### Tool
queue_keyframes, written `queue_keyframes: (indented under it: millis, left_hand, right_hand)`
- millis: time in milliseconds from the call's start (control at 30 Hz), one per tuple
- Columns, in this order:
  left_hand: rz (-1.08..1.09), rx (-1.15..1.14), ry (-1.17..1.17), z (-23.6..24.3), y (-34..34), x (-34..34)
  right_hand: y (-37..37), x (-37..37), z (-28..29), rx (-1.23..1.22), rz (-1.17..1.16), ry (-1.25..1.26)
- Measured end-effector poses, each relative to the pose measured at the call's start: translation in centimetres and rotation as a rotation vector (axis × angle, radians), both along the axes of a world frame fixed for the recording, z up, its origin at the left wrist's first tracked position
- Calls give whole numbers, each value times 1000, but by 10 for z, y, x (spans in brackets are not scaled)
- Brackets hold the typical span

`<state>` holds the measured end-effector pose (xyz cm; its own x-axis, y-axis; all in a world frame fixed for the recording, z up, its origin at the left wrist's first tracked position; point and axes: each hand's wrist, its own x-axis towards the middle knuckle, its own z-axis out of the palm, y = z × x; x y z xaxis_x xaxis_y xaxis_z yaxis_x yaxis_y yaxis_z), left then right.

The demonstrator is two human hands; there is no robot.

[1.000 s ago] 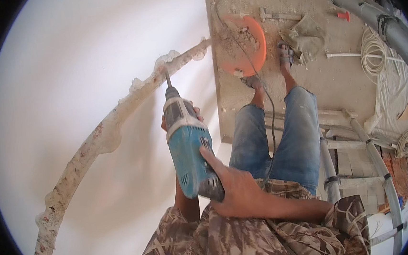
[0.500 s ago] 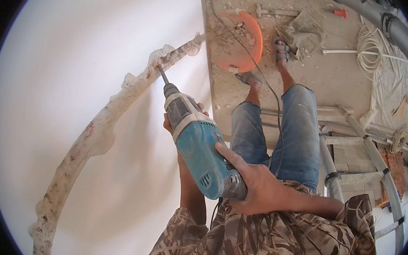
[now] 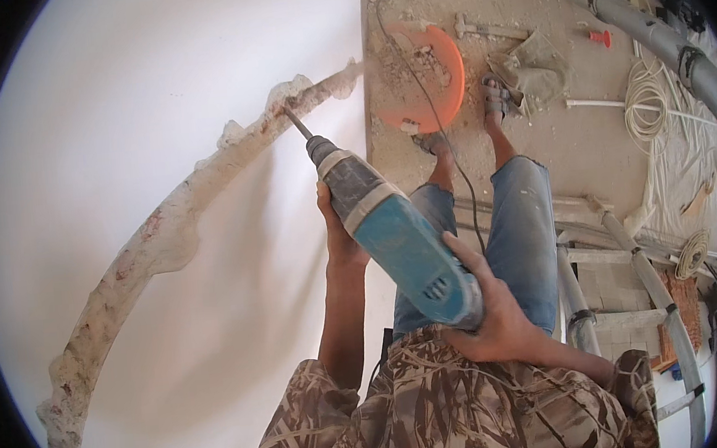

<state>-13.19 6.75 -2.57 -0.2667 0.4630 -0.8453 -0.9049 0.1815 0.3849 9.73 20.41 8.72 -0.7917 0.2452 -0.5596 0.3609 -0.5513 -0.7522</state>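
A dusty blue-and-grey hammer drill (image 3: 402, 246) slants across the middle, held in both hands. Its long metal bit (image 3: 298, 123) points up and left, the tip touching or very near the rough channel (image 3: 156, 223) cut in the white wall (image 3: 74, 145). My left hand (image 3: 338, 230) is closed about the front of the drill from its left side, most of its fingers hidden behind the body. At the rear, my right hand (image 3: 500, 310) wraps the handle end, its thumb or forefinger lying along the casing. Broken plaster edges show reddish brick inside the channel near the tip.
An orange basin (image 3: 450, 73) of rubble stands on the dusty floor by the wall, a power cord (image 3: 443, 125) crossing it. A hammer (image 3: 491, 30) lies beyond my feet. On the right are a ladder (image 3: 658, 280), grey pipe (image 3: 646, 24) and coiled cable (image 3: 646, 109).
The drill's rear has swung to the right and its body has rolled, while the bit tip stays near the same spot in the channel. Both hands have shifted right with it.
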Motion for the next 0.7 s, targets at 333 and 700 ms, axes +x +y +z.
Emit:
queue_keyframes:
  millis: [333, 700]
  left_hand:
    - [-7, -137, 128, 28, 28, 26]
    - [129, -38, 3, 2, 24, -16]
  right_hand:
    - [13, 28, 2, -10, -32, 30]
    - [28, -23, 9, -10, -20, 12]
